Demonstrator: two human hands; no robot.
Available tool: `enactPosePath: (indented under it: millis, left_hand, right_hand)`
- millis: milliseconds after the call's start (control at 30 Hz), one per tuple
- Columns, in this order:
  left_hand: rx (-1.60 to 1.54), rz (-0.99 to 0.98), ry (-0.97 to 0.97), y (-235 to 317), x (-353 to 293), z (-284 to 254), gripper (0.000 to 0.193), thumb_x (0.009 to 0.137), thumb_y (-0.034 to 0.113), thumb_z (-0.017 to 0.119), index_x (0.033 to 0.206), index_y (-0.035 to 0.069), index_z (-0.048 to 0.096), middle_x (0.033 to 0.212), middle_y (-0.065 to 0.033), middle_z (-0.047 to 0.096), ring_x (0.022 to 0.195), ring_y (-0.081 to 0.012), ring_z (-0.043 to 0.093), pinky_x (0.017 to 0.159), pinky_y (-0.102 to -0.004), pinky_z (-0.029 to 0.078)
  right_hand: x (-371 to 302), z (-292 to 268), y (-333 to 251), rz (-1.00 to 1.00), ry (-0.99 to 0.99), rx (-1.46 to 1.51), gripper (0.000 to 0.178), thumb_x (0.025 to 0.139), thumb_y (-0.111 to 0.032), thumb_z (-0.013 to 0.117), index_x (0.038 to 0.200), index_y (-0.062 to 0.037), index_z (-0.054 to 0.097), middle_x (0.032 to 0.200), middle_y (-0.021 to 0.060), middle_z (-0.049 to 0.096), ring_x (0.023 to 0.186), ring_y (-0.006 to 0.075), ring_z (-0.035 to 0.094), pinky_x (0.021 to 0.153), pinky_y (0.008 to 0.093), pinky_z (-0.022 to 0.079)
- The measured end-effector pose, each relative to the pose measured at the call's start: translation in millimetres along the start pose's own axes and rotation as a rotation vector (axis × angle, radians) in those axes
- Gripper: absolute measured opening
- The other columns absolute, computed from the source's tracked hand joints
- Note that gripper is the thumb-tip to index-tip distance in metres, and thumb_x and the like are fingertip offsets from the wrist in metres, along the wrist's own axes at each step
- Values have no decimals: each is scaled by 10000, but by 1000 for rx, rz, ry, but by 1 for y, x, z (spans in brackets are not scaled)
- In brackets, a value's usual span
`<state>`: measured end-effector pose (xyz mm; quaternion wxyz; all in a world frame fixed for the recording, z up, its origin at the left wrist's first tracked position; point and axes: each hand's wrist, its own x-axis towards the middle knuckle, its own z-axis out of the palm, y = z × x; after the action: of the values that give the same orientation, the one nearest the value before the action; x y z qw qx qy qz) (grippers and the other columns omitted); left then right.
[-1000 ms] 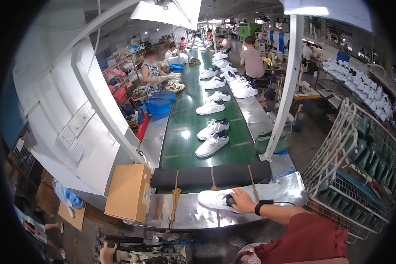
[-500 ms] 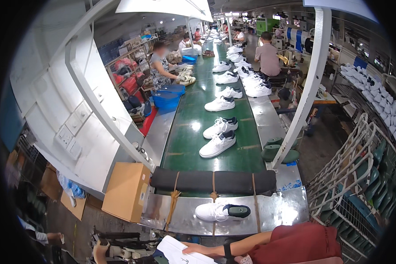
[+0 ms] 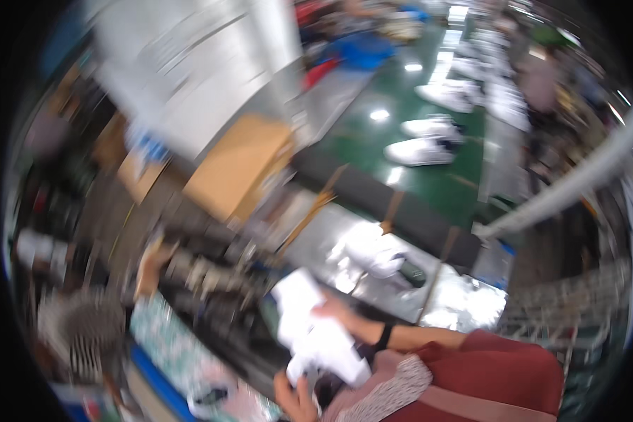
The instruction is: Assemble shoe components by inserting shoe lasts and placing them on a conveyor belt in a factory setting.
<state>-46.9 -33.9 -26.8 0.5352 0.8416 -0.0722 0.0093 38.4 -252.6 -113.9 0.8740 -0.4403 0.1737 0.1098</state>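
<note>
Toward the lower middle of the frame, the right hand (image 3: 337,314) has its fingers clamped on a white piece (image 3: 297,301), too blurred to identify surely, while the left hand (image 3: 297,399) is at the piece's lower end near the bottom edge, and whether its fingers grip cannot be told. Right of centre, a white shoe (image 3: 371,252) lies on the metal tabletop (image 3: 464,302), below the dark roll (image 3: 366,197); white shoes (image 3: 420,151) stand on the green belt (image 3: 422,186) at upper right.
</note>
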Motion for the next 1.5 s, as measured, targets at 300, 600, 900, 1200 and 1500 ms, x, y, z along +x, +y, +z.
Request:
enactPosePath:
  millis: [300, 600, 900, 1200, 1500]
  left_hand:
    - [150, -279, -57, -60, 67, -22, 495, 856, 431, 808, 1057, -7, 691, 768, -184, 690, 732, -364, 701, 662, -415, 533]
    - [-155, -191, 135, -145, 157, -56, 501, 944, 465, 695, 1079, -17, 692, 821, -185, 703, 749, -306, 672, 707, -391, 511]
    - [-1020, -316, 219, -175, 181, -40, 391, 1079, 401, 551, 1004, 43, 688, 856, 47, 617, 755, -70, 510, 676, -266, 408]
    - [-1225, -458, 200, -180, 165, -28, 579, 1096, 486, 459, 1474, 51, 508, 1462, -73, 565, 1323, -177, 538, 1072, -405, 460]
    - [-1903, -391, 44, -117, 145, -6, 809, 1026, 720, 346, 1589, 139, 369, 1529, -109, 521, 1380, -306, 528, 1125, -473, 462]
  right_hand:
    - [21, 64, -4, -202, -107, -371, 890, 940, -211, 654, 1629, 46, 153, 1608, 223, 350, 1458, 295, 398, 1199, 364, 322]
    - [117, 184, -31, -664, -178, -946, 910, 902, -212, 724, 1609, 61, 220, 1601, 257, 379, 1467, 294, 404, 1204, 371, 310]
    - [136, 277, -32, -579, -92, -1658, 1091, 813, -518, 698, 1626, -17, 169, 1230, 431, 562, 1133, 567, 605, 988, 536, 505]
    - [108, 291, -25, -520, -101, -1918, 1091, 798, -523, 734, 1621, -38, 208, 1157, 300, 567, 957, 475, 673, 811, 516, 574]
    - [109, 260, -9, -703, -40, -1795, 1105, 798, -503, 763, 1623, -26, 205, 1168, 284, 554, 904, 443, 690, 778, 505, 584]
